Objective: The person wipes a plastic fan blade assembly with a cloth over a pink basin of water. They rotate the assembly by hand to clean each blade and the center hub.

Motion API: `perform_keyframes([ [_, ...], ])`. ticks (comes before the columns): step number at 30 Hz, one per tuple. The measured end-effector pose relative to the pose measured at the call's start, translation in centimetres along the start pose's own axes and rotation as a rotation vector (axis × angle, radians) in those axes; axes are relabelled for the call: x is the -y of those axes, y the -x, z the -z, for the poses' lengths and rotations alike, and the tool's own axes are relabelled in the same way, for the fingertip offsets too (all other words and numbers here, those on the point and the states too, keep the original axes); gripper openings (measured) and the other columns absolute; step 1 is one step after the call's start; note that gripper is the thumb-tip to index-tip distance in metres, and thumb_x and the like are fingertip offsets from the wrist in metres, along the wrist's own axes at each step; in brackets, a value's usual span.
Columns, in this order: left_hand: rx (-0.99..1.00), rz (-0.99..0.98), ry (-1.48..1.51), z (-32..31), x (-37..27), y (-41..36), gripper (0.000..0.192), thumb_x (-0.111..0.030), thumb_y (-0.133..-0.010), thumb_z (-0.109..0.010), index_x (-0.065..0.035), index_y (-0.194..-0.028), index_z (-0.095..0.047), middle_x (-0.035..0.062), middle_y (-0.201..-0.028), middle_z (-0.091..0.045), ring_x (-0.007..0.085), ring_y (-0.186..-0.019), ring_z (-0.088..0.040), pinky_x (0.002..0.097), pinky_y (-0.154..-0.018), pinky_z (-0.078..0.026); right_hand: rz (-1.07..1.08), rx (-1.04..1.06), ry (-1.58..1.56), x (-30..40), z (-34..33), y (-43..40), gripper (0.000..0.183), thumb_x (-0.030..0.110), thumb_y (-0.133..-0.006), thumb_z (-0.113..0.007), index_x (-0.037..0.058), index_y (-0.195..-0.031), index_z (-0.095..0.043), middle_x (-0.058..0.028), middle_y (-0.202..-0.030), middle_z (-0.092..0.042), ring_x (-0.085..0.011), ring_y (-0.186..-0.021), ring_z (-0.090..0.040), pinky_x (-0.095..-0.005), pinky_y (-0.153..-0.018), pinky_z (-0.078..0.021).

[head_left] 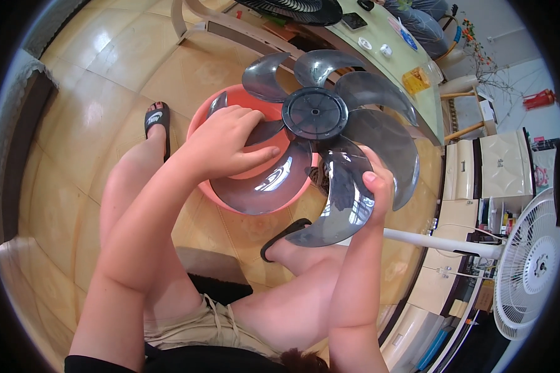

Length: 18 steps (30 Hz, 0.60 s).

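A translucent dark grey plastic fan blade wheel with several curved blades is held above a pink plastic basin. Its round hub faces up, with a small hole in the middle. My left hand lies across a blade on the left, fingers bent over it and thumb apart. On the right, my right hand grips the edge of a lower blade, thumb on top and fingers partly hidden behind. Between the blades, a dark brown cloth shows at the basin's right side.
A table at the top holds a container of yellow contents. A dark fan grille is at the top edge. A white standing fan and cream cabinets stand right. Another person's legs show beyond the table.
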<state>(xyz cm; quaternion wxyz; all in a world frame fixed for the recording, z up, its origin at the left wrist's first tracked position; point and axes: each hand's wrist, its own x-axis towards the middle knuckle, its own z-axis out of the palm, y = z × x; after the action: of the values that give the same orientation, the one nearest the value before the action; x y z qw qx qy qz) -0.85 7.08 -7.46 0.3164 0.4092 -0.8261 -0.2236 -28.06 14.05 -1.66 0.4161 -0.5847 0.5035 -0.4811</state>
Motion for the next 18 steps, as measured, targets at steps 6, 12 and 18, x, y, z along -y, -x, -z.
perform_keyframes([
  [6, 0.188, 0.128, 0.192, 1.3, -0.9, -0.1, 0.06, -0.052, -0.082, -0.067, 0.0053, -0.098, -0.066, 0.0238, -0.086, -0.067, 0.0385, -0.082, -0.066, 0.0435, -0.077, -0.051, -0.115, 0.035, -0.249, -1.0, 1.2, 0.2, 0.063, 0.037, -0.079, -0.054, -0.014, -0.117, -0.06, -0.0217, -0.105, -0.069, -0.0263, -0.092, -0.067, -0.0332, -0.081, -0.0527],
  [12, 0.263, 0.421, 0.258, 1.2, -2.1, 0.0, 0.063, -0.056, -0.08, -0.067, 0.0052, -0.093, -0.069, 0.0236, -0.086, -0.069, 0.0348, -0.081, -0.068, 0.0419, -0.074, -0.052, -0.453, -0.04, -0.866, -1.9, 1.8, -0.4, 0.056, 0.046, -0.099, -0.052, -0.0046, -0.118, -0.065, -0.0176, -0.115, -0.07, -0.0289, -0.106, -0.067, -0.0396, -0.098, -0.0508],
  [18, 0.008, 0.536, 0.252, 0.2, -1.7, 0.7, 0.071, -0.062, -0.079, -0.064, 0.006, -0.096, -0.07, 0.0195, -0.086, -0.071, 0.0329, -0.084, -0.07, 0.0397, -0.078, -0.053, -0.323, -0.272, -0.385, -3.1, 1.5, -0.4, 0.044, 0.038, -0.1, -0.053, 0.002, -0.122, -0.064, -0.0113, -0.119, -0.068, -0.0219, -0.111, -0.063, -0.0367, -0.098, -0.0487],
])
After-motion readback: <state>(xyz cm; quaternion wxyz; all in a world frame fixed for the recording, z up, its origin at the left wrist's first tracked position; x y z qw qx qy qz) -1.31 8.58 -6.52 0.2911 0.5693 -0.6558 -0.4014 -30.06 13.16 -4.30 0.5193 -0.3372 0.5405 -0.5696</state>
